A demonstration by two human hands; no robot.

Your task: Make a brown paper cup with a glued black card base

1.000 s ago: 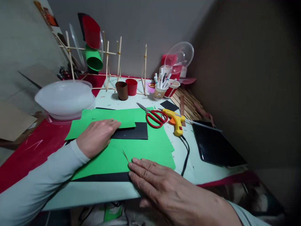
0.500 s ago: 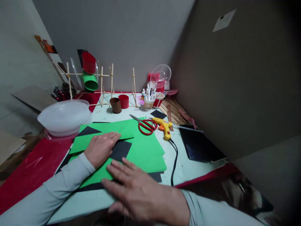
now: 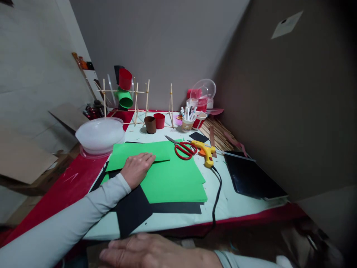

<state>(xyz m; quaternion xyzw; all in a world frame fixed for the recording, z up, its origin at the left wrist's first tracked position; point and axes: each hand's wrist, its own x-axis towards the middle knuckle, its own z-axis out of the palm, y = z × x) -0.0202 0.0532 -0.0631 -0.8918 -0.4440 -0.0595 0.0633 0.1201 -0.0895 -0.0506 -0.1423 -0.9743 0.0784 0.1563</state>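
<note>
My left hand (image 3: 138, 168) lies across the lower edge of a green sheet strip (image 3: 134, 150), its fingers stretched forward and close together, pressing down on it. The thumb is hidden. Beneath lies a larger green sheet (image 3: 175, 182) over a dark sheet (image 3: 178, 207). A black piece (image 3: 133, 209) runs out slantwise from below my left wrist and reaches the table's front edge. My right hand (image 3: 156, 251) is low in the view, just off the front edge, with fingers extended and nothing seen in them; the bottom of the picture cuts it off.
Red-handled scissors (image 3: 186, 150) rest on the green sheet's far right. Beside them is a yellow glue gun (image 3: 205, 152) with its cord hanging over the front edge. A dark flat panel (image 3: 251, 176), a pen cup (image 3: 188, 124), paper tubes (image 3: 150, 125), a stick frame (image 3: 147, 100) and a plastic bowl (image 3: 99, 136) stand around.
My right hand has drawn back from the sheets toward the front edge. The black piece now lies uncovered at the front, and the green strip sits farther back. The view has turned left.
</note>
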